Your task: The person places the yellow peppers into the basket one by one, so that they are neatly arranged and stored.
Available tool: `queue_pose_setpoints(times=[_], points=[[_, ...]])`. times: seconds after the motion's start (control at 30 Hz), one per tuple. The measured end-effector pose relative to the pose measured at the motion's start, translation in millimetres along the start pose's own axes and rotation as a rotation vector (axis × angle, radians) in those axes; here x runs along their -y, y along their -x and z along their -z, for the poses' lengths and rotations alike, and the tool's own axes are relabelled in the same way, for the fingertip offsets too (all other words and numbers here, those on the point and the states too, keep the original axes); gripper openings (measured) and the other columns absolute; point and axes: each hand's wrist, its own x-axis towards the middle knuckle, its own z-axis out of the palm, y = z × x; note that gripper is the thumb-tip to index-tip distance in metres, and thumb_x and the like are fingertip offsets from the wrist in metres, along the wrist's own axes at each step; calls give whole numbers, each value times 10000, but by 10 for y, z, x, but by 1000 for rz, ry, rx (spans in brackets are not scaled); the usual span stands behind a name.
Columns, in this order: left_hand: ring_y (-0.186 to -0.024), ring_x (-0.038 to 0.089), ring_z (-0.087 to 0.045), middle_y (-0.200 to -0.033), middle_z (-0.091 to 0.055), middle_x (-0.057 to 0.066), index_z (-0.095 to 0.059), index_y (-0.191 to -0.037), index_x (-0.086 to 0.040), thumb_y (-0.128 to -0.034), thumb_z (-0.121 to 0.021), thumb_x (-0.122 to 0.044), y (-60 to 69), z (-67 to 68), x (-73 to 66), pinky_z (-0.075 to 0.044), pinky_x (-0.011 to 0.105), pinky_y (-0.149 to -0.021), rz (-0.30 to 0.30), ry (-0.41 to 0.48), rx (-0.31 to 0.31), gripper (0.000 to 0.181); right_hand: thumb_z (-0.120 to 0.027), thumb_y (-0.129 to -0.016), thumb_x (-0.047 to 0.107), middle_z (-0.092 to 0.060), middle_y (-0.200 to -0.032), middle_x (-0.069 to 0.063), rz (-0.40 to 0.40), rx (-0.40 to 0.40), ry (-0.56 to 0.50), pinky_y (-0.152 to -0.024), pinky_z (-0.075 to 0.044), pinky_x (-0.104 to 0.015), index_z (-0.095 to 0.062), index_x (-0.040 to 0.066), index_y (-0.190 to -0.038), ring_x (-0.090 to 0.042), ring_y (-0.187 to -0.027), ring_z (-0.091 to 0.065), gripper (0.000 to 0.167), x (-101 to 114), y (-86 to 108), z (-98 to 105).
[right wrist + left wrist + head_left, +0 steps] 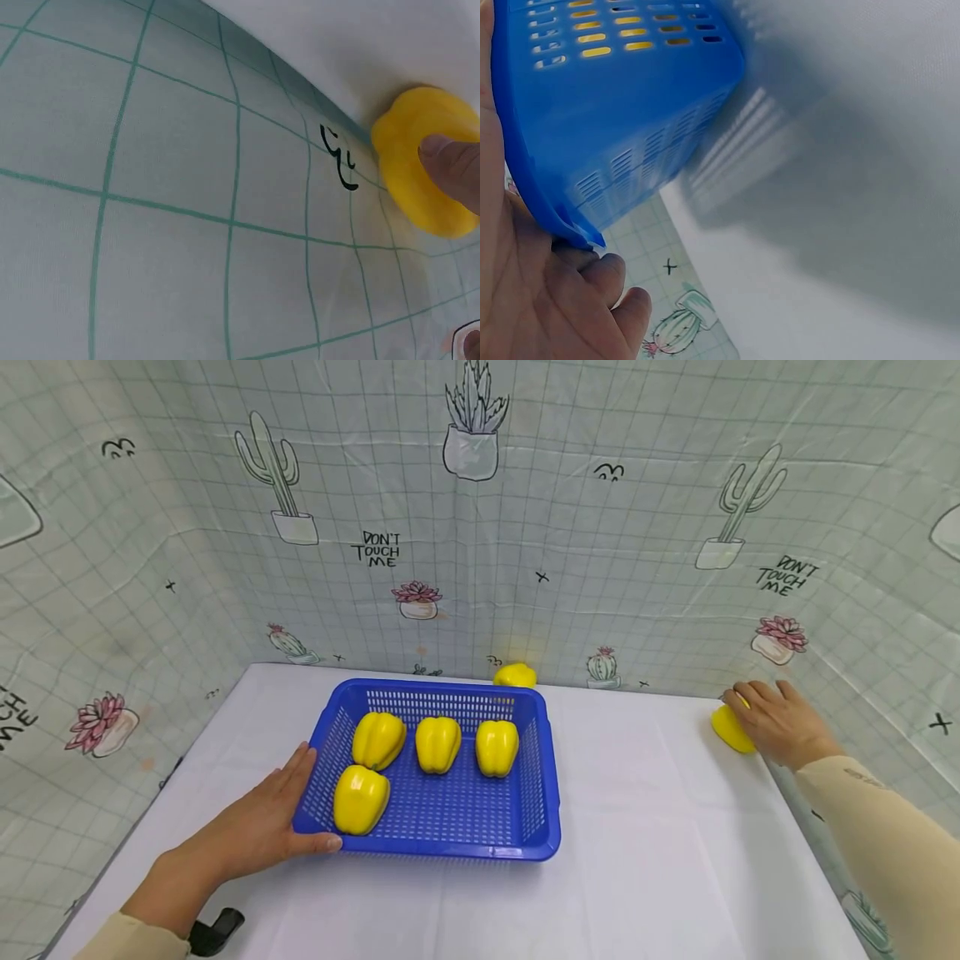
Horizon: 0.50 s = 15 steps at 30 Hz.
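Observation:
My left hand (258, 818) rests against the front left corner of a blue plastic basket (480, 847). Its fingers lie along the left side, and the thumb extends along the front rim. Inside the basket sit several yellow bell peppers, among them one at front left (362, 800) and one at right (497, 748). At the table's far right edge, my right hand (783, 727) grips another yellow bell pepper (731, 731). In the right wrist view, the thumb presses on this pepper (412, 180); the other fingers are out of sight there.
Behind the basket's back rim stands one more yellow bell pepper (515, 674), partly hidden. A white cloth (637, 843) covers the table. Grid-patterned curtains (525, 527) with cactus prints rise at the back and sides. A black strap piece (217, 931) hangs by the left wrist.

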Motion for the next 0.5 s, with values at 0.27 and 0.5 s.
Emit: queue_pose_setpoints(times=[0.27,0.5], points=[[-1491,627,-295,-1744,-106,280,-98,-1671,38,-794,-677,-844,4,3,4,-344,743,-1162,-19,-6,-10,1372,-796,-826,-120,-507,-1523,-284,-3,151,51,-1160,-333,-748,-504,-51,-1476,-483,-1421,-455,716,-21,43,-121],[-1500,612,-296,-1745,-108,277,-93,-1674,32,-804,-682,-828,6,5,5,-341,740,-1165,-27,0,-16,1357,-788,-839,-111,-505,-1528,-285,-17,186,60,-1174,-322,-743,-508,-55,-1473,-483,-1434,-446,695,-10,31,-217]])
